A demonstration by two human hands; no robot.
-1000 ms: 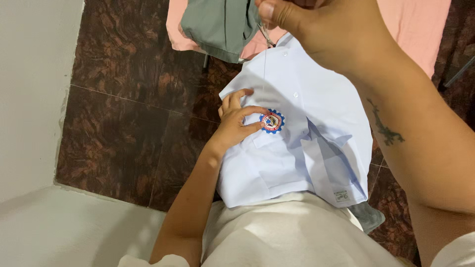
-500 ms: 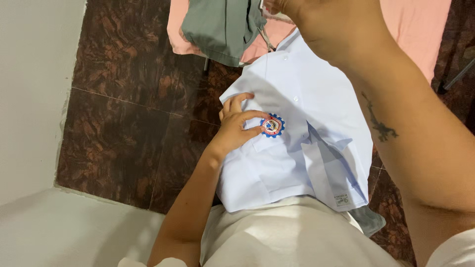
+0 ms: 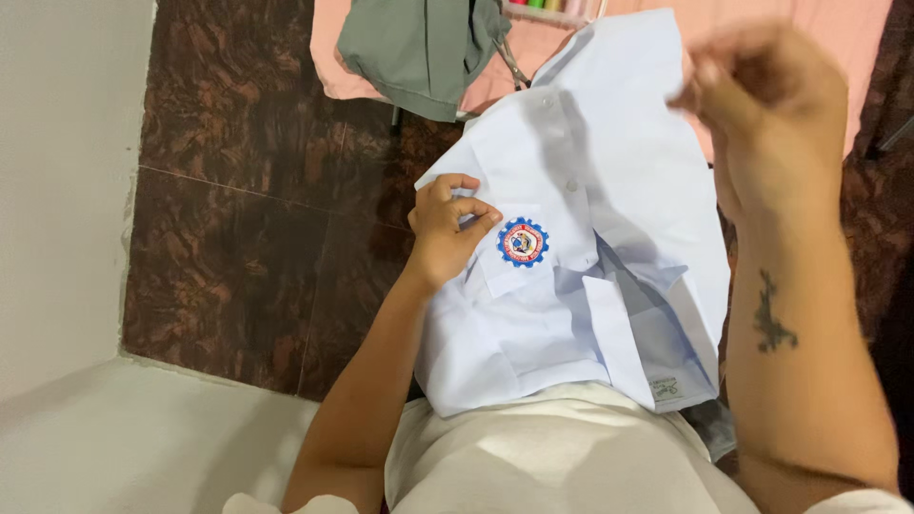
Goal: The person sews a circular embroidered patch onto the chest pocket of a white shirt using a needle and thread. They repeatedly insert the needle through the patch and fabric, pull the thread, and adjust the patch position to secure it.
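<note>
A light blue shirt (image 3: 609,190) lies spread over my lap, buttons up. On its chest pocket sits a round patch (image 3: 522,242) with a blue gear edge and a red and white centre. My left hand (image 3: 446,228) pinches the pocket fabric just left of the patch. My right hand (image 3: 771,105) hangs in the air above the shirt's right side, blurred by motion, its fingertips pinched together. The fine thread in them is too thin to make out in the blur.
A grey-green garment (image 3: 424,48) lies on pink cloth (image 3: 838,38) beyond the shirt's collar. Dark brown marbled floor tiles (image 3: 248,238) lie to the left, meeting a white wall (image 3: 57,171). My white shorts (image 3: 552,457) fill the bottom centre.
My right hand, which pulled a thread straight up from the patch, has swung down and to the right. My left hand shifted slightly off the patch onto the pocket fabric.
</note>
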